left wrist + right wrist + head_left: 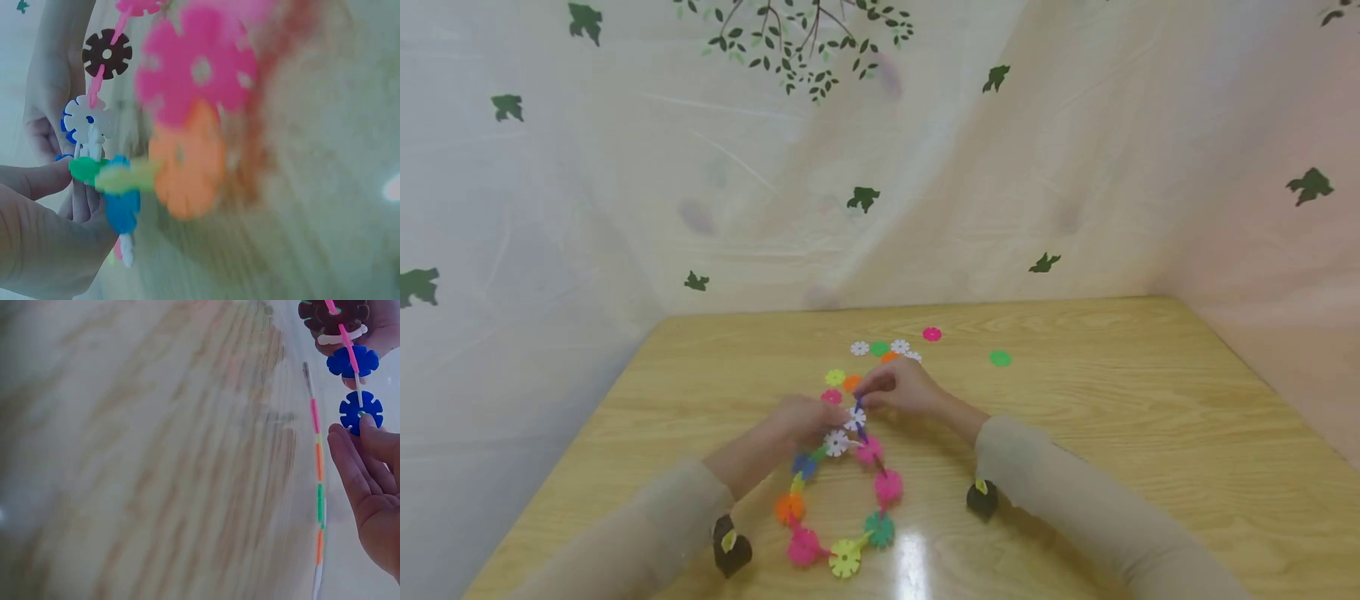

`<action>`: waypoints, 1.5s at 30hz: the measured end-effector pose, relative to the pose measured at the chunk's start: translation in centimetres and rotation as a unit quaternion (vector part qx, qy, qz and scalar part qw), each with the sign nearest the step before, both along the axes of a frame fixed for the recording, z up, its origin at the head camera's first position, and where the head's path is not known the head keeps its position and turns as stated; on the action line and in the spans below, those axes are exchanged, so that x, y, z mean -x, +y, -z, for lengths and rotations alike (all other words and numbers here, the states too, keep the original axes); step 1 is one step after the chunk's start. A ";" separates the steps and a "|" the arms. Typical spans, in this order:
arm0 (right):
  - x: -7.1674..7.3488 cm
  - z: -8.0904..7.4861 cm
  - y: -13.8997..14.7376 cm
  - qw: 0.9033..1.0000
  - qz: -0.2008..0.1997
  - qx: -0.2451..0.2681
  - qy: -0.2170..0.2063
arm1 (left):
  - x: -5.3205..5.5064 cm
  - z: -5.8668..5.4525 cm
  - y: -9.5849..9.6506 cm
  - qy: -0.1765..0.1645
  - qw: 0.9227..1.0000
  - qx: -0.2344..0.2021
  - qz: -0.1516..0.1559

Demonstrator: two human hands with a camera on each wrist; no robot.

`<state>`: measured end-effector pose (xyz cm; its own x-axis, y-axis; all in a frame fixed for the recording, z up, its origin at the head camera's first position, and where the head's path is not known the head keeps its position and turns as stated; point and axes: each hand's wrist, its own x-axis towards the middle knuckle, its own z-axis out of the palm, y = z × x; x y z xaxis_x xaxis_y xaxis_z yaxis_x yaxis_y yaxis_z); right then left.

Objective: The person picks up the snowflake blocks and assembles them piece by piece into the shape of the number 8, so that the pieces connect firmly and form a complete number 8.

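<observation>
A ring of linked plastic snowflake discs (888, 486), pink, green, yellow, orange, blue and white, lies between the hands in the head view. My left hand (808, 421) holds its far end; in the left wrist view the thumb and fingers pinch around a green disc (86, 169) and white discs (87, 119). My right hand (902, 387) pinches a blue disc (360, 412) between thumb and fingers. In the right wrist view a white disc seen edge-on joins that one to another blue disc (353, 361). Some links are hidden behind the left fingers.
Loose discs lie flat beyond the hands, among them a yellow disc (835, 377), a white disc (860, 348) and a pink disc (932, 334). A green disc (1000, 358) lies farther right. The wooden table (1112, 375) ends at a hanging leaf-print cloth (760, 225).
</observation>
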<state>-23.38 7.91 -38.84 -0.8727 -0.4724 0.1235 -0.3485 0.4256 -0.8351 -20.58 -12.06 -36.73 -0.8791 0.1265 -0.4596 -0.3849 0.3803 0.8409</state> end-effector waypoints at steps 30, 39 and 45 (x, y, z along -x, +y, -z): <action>0.7 -1.0 -2.5 0.993 -0.062 -0.097 0.022 | -2.6 -0.1 -4.5 0.093 0.993 0.043 0.066; 0.9 -1.5 -6.2 0.962 -0.110 -0.231 0.097 | -2.2 -0.3 -7.1 0.095 0.993 0.051 0.054; 1.3 -1.3 -7.1 0.951 -0.112 -0.267 0.110 | -2.0 -0.1 -7.6 0.088 0.994 0.043 0.056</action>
